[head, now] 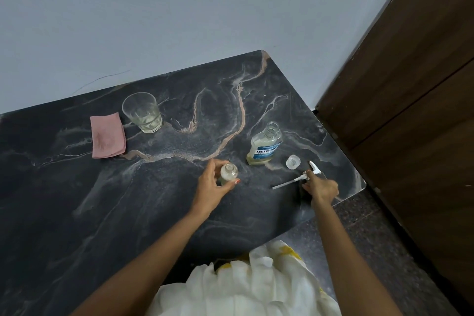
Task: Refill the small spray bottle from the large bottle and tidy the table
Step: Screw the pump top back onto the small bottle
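My left grip [213, 185] is curled round the small bottle [229, 173], which stands uncapped mid-bench [154, 213]. My right grip [320, 187] pinches the sprayer [305, 177] lying near the edge. My worry: the dip tube misses the narrow neck, or my arm clips the open big bottle [265, 145] and spills it.

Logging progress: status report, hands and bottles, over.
Left hand grips small clear spray bottle, open. Right hand on white spray head, grip unclear. Large clear mouthwash bottle open, clear cap beside. Nothing between bottles.
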